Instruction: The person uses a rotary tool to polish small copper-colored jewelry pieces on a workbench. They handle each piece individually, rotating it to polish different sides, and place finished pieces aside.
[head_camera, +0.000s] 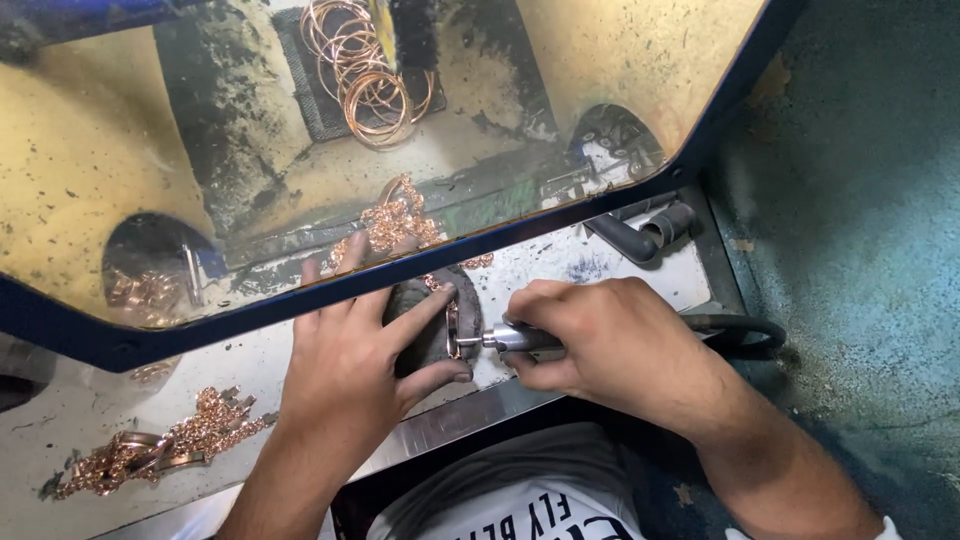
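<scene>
- While my left hand (350, 365) presses a small rose-gold jewellery piece (452, 322) against a dark rounded block (425, 330), thumb and forefinger pinch that piece from either side.
- On the far side of the block, my right hand (600, 345) is closed tight round a slim metal rotary handpiece (510, 338), its tip touching the piece.
- From the handpiece a black hose (740, 328) runs off, away from the block.
- Just beyond the block I see a blue-framed clear shield (400, 270) tilted over the white worktop (590, 270).
- Behind the shield, past the block, lies a heap of rose-gold chain (395, 225), and farther back a stack of thin bangles (365, 75).
- Well apart from the block, on the side of my left hand, more chain pieces (160, 450) lie on the worktop.
- A grey pipe elbow (650, 232) sits beyond my right hand.
</scene>
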